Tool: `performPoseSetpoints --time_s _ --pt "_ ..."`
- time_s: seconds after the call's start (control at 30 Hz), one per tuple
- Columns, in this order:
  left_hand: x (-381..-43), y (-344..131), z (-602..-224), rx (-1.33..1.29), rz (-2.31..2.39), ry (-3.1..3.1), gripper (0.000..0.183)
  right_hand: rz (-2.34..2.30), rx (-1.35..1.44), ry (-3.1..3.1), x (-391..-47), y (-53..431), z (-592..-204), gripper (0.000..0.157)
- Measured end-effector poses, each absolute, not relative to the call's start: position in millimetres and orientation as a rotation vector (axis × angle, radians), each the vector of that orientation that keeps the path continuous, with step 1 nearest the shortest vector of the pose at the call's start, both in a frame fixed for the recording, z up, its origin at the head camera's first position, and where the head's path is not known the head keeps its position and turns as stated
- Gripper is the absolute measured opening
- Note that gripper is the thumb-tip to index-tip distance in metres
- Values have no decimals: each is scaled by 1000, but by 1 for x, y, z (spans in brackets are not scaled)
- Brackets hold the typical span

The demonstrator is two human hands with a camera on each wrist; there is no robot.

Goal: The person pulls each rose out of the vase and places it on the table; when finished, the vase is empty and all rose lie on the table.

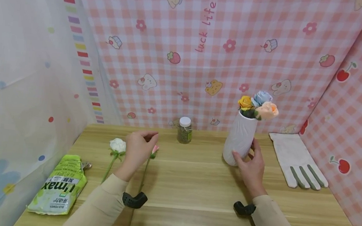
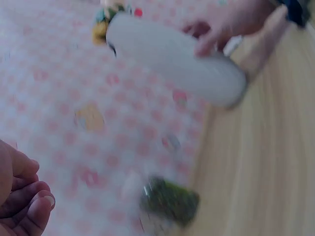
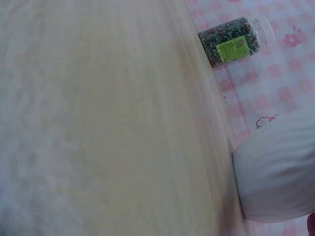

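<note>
My right hand [image 1: 253, 168] grips the lower part of a white ribbed vase [image 1: 240, 139], which leans a little. Its base looks close to the tabletop. A yellow rose [image 1: 245, 102], a blue rose [image 1: 262, 98] and a peach flower [image 1: 267, 111] stand in its mouth. My left hand [image 1: 139, 150] hovers around a pink rose [image 1: 155, 149], hiding part of its bloom. In the left wrist view its fingers [image 2: 37, 211] are loosely curled, with nothing seen in them. Left of that hand lies a white rose [image 1: 117, 145], its stem partly behind the sleeve.
A jar of dark granules with a white lid [image 1: 184, 130] stands by the back wall. A green and white bag [image 1: 59, 186] lies at the left, a small metal object [image 1: 87, 165] beside it. At the right lies a white and grey glove [image 1: 297, 155]. Checked cloth walls enclose the table.
</note>
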State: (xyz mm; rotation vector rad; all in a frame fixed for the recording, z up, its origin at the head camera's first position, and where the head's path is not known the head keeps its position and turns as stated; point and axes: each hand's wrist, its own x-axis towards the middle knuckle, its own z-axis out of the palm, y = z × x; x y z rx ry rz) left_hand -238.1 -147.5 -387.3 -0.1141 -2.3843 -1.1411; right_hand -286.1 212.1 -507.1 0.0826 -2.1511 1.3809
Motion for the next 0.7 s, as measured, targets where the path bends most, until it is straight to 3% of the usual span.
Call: performPoseSetpoints --time_s 0.33,0.7 --pt "-249 -68 -346 -421 -1323 -2288 13 1376 67 -2155 -285 213 -507 82" --pt "-272 8 -336 -648 -1394 -2288 19 1379 58 -2177 -285 212 -506 82"
